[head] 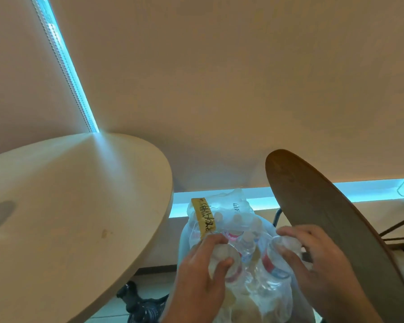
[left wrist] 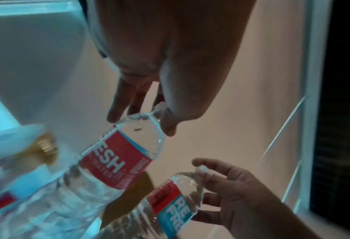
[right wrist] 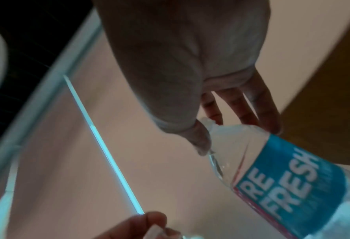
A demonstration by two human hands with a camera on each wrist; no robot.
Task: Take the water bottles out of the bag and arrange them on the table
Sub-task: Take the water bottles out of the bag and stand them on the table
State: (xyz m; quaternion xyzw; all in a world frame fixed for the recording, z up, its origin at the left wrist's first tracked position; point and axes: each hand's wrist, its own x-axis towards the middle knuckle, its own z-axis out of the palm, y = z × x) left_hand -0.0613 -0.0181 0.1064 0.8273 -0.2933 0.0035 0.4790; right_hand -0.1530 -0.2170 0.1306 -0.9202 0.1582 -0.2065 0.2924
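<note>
A clear plastic bag (head: 237, 203) full of water bottles stands low between two round tops. My left hand (head: 222, 250) grips the top of one bottle (head: 233, 269) with a red label, which still lies among the others in the bag. In the left wrist view, the left hand (left wrist: 143, 122) has its fingers and thumb curled round that bottle's (left wrist: 118, 160) neck. My right hand (head: 285, 243) grips the top of a second bottle (head: 273, 262). The right wrist view shows the right hand (right wrist: 237, 137) pinching its neck above the blue label of this bottle (right wrist: 282, 174).
A pale round table (head: 68, 194) fills the left of the head view, its black base (head: 138, 304) below. A dark brown round top (head: 324, 206) slants at the right, close to my right hand. A yellow tape strip (head: 204, 215) is stuck on the bag.
</note>
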